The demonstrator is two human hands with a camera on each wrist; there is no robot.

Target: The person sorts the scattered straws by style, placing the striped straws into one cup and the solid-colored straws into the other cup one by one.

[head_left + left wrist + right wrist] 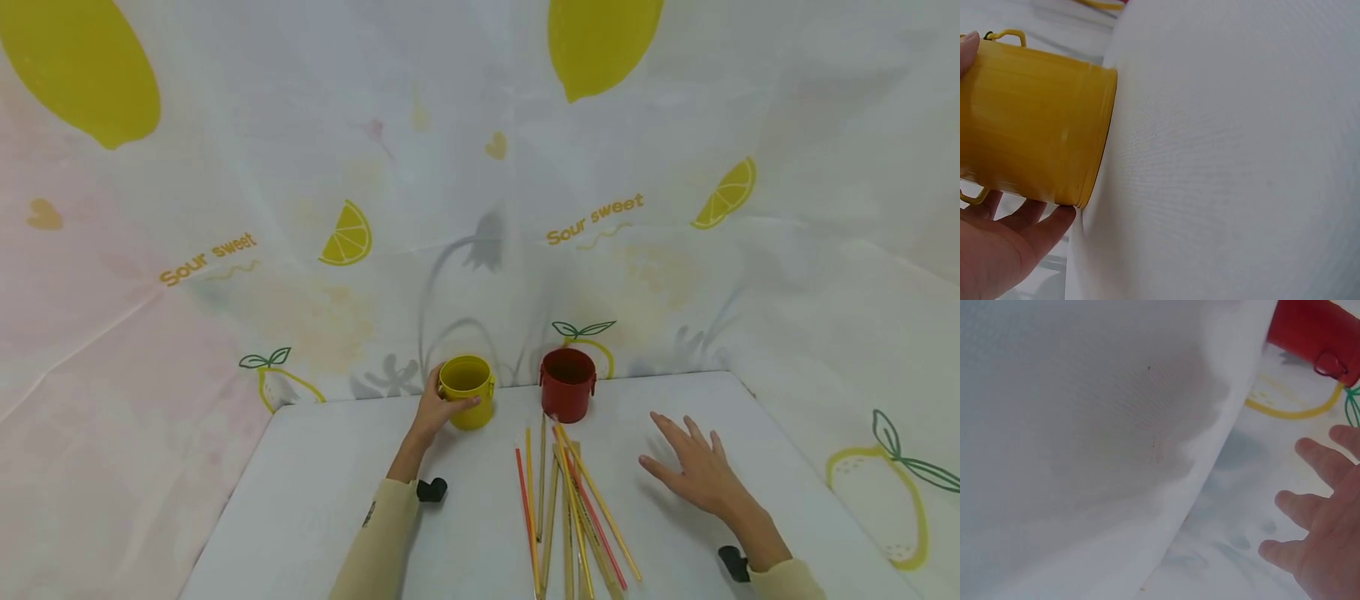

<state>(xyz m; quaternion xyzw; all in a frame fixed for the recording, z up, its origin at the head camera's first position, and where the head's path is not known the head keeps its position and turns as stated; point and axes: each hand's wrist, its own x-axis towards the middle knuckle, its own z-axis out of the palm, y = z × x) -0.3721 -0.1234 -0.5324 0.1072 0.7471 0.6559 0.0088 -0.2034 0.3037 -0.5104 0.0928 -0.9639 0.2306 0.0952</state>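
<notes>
A yellow bucket (467, 393) stands near the back edge of the table, and my left hand (435, 410) grips it from the left, thumb across its front. In the left wrist view the fingers of my left hand (1010, 244) lie along one side of the yellow bucket (1029, 122), by its base. To its right stands a red bucket (567, 385), also seen in the right wrist view as a red bucket (1319, 337). My right hand (696, 467) hovers over the table's right side with fingers spread, holding nothing; its fingers (1316, 515) show in the right wrist view.
Several long thin sticks (570, 508), yellow, red and wood-coloured, lie loosely fanned in front of the red bucket. The white table (315, 475) ends at a hanging cloth (420, 275) printed with lemons, close behind both buckets.
</notes>
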